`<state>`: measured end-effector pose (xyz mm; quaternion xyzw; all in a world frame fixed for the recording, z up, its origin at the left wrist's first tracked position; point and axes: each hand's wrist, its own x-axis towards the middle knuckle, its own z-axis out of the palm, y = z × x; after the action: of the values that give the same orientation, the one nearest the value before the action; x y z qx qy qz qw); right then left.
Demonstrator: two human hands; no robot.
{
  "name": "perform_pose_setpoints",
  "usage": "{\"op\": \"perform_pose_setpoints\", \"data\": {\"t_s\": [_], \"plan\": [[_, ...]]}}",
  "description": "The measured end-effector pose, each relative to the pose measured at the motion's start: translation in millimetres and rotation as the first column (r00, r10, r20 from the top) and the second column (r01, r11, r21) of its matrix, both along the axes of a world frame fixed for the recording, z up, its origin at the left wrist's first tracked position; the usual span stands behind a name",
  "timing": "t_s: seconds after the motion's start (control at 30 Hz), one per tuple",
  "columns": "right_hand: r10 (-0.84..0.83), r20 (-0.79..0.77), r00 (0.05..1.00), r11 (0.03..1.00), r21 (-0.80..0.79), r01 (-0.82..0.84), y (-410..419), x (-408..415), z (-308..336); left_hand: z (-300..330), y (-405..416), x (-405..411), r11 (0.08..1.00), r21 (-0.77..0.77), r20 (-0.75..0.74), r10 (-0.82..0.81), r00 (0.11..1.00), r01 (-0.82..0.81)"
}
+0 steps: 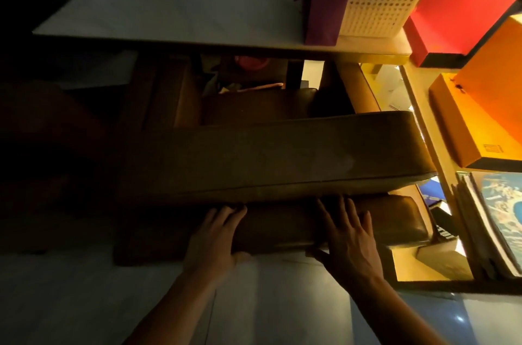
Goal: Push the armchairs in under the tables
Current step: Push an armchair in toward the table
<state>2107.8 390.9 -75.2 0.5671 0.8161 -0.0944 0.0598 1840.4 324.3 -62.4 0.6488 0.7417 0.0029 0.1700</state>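
We find both hands, left hand (216,234) and right hand (348,234), fingers spread flat on the armchair (268,158) back; its front sits partly under the worktop (169,3), push unfinished.

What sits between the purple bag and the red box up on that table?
In the head view, a white perforated basket stands between the purple bag and the red box, at the table's right end.

Head view: worn on the head, aimed forward and steeply down.
Nearness: armchair (271,158) seen close below; table (175,3) farther ahead.
Frame bottom: both forearms are seen entering.
Shared views: single view only.
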Motion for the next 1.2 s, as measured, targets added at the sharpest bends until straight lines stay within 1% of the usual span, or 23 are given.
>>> {"op": "perform_pose_setpoints", "data": {"t_s": [0.1,0.2,0.33,0.47,0.73,0.83,0.9,0.97,1.0,1.2], "plan": [[0.002,-0.026,1.0,1.0,-0.014,-0.003,-2,-2,6,2,0,5,0.999,-0.008,0.013,0.035,0.999,-0.035],[-0.012,0.001,1.0,1.0,-0.015,0.012,-4,-5,11,-1,0,4,0.999,-0.006,0.004,0.033,0.999,-0.033],[-0.015,0.016,1.0,1.0,-0.019,0.015,-13,-7,15,-9,-8,-2,0.999,0.039,0.006,-0.006,1.0,0.006],[-0.029,0.038,0.999,0.999,-0.024,0.03,-33,-8,14,-8,-19,-4,0.998,0.045,0.037,-0.036,0.999,0.035],[-0.133,0.1,0.986,0.987,-0.081,0.141,-107,-10,9,-6,-70,-15,0.987,0.074,0.082,-0.15,0.985,0.144],[-0.146,0.113,0.983,0.98,-0.121,0.16,-126,-12,8,-7,-86,-23,0.976,0.097,0.089,-0.202,0.975,0.193],[-0.158,0.113,0.981,0.975,-0.139,0.173,-131,-12,9,-5,-92,-27,0.972,0.105,0.059,-0.216,0.975,0.209],[-0.165,0.11,0.98,0.973,-0.143,0.18,-132,-14,10,-3,-95,-30,0.958,0.171,-0.016,-0.229,0.973,0.228],[-0.165,0.104,0.981,0.973,-0.143,0.179,-131,-16,11,-3,-95,-30,0.957,0.186,-0.018,-0.223,0.975,0.223],[-0.157,0.094,0.983,0.976,-0.137,0.169,-128,-16,9,-6,-89,-29,0.975,0.121,0.035,-0.193,0.981,0.187]]}}
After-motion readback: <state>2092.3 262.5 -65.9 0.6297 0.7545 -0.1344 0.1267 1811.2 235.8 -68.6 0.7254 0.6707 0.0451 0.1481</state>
